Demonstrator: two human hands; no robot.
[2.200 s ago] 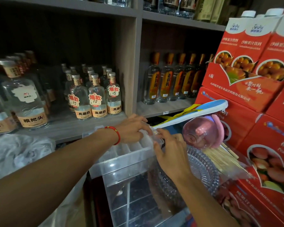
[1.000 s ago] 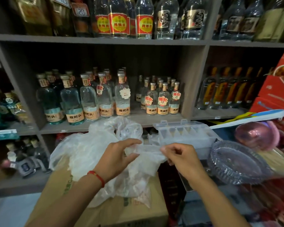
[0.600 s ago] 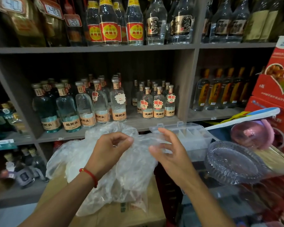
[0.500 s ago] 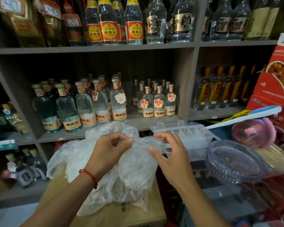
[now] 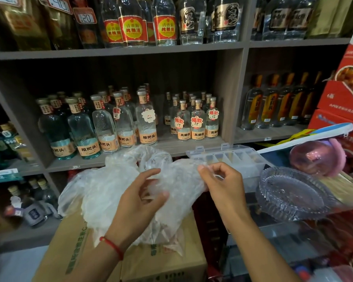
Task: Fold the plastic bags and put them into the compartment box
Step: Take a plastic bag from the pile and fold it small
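Holding one clear plastic bag [image 5: 177, 186] stretched between both hands, you are working above the heap of loose bags [image 5: 102, 186] lying on the cardboard carton [image 5: 73, 247]. Your left hand [image 5: 137, 202], the one wearing a red string bracelet [image 5: 112, 246], is curling its fingers and thumb round the crumpled film. Your right hand [image 5: 224, 186] is pinching the bag's right edge with curled fingers. The compartment box [image 5: 226, 157] is sitting open just behind your right hand, at the edge of the shelf, its small cells facing up. Just right of it a ribbed glass dish [image 5: 293, 196] is resting on a clear counter top, and rows of bottles [image 5: 145, 119] are standing on the shelf beyond.
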